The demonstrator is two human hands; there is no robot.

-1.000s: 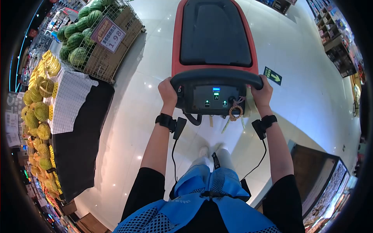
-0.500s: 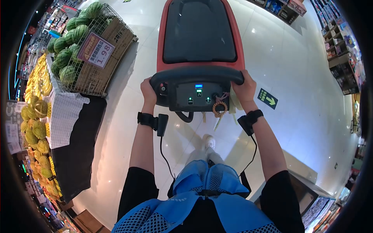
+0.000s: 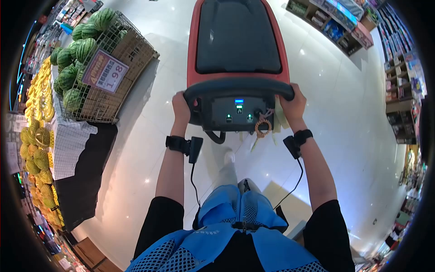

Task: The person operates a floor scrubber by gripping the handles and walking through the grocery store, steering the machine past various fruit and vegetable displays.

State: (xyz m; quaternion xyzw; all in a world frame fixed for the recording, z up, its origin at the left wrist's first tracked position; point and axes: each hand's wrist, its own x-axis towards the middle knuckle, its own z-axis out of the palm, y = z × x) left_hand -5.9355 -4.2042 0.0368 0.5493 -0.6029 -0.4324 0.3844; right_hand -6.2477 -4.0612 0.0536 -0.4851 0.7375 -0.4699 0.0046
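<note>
My left hand [image 3: 181,109] is closed around the left end of a curved black handlebar [image 3: 238,85]. At the bar's right end, my right hand [image 3: 294,103] grips it in the same way. The bar belongs to a red and black walk-behind floor scrubber [image 3: 239,38] with a dark lid. Below the bar is its control panel [image 3: 239,113], showing a small blue display and green lights. A coiled tan ring [image 3: 263,128] hangs at the panel's right side. Black straps with small boxes sit on both my wrists, wires running down from them.
To the left stands a wire crate of watermelons [image 3: 77,72] with a price sign [image 3: 105,72]. Bananas [image 3: 40,93] and durians [image 3: 38,158] lie on a display beside it. Shelves of goods [image 3: 333,27] are at the upper right, and pale shiny tiles [image 3: 353,136] cover the floor.
The scrubber and I have moved forward over the floor. The upper-right shelves appear lower and nearer, and the green floor arrow sign has left view. Both hands keep their hold.
</note>
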